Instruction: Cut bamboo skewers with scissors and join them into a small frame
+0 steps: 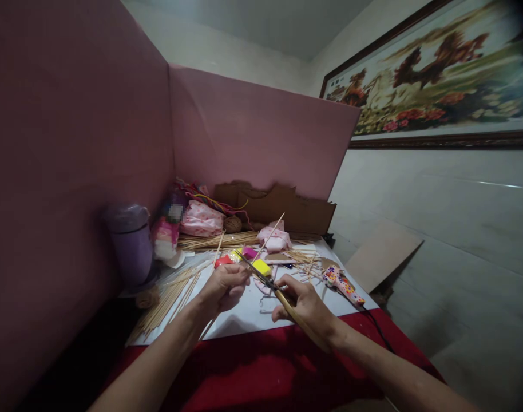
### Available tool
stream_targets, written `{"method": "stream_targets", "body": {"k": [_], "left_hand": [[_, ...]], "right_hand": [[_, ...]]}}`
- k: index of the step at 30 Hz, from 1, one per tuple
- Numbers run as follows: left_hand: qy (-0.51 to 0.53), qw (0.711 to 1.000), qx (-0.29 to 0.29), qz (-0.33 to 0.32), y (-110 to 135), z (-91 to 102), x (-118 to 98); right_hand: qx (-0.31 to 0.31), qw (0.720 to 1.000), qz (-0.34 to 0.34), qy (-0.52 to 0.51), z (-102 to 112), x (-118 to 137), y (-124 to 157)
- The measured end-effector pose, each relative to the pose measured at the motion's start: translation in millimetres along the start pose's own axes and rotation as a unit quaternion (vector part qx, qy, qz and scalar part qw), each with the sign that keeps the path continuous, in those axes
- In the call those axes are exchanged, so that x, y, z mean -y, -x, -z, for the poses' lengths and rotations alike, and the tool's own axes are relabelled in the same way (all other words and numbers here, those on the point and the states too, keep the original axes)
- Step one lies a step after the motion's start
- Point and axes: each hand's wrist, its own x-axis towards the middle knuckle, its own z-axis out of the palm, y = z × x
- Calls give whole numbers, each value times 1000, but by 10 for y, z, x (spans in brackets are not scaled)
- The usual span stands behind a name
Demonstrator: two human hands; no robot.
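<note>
My left hand [230,284] is closed, pinching a thin wooden stick [270,234] that slants up and to the right from the fingers. My right hand [306,303] is wrapped around the tan handles of a pair of scissors [268,281]. Their dark blades point up and left, crossing close to the stick just beside my left fingertips. Whether the blades touch the stick I cannot tell. Behind the blades lie a yellow block [261,266] and a red packet [223,261] on white paper [240,326].
Bundles of wooden sticks [169,300] lie at the left. A flower-patterned glue gun [343,284] with a black cord rests at the right. A purple lidded container [130,246], pink cloth bundle [201,219] and torn cardboard [278,206] stand behind. Pink panels [257,137] border the table.
</note>
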Motion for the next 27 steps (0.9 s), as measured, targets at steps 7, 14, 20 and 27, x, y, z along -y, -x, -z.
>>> {"method": "stream_targets", "body": {"k": [7, 14, 20, 27], "left_hand": [[-127, 963, -155, -178, -62, -110, 98], [-4, 998, -50, -41, 3, -24, -34], [58, 995, 79, 35, 23, 110, 10], [94, 986, 132, 36, 2, 137, 47]], "right_hand": [[-60, 996, 8, 70, -70, 4, 7], [-32, 996, 26, 73, -54, 39, 11], [-7, 997, 50, 55, -3, 38, 51], [-24, 995, 69, 66, -43, 34, 93]]}}
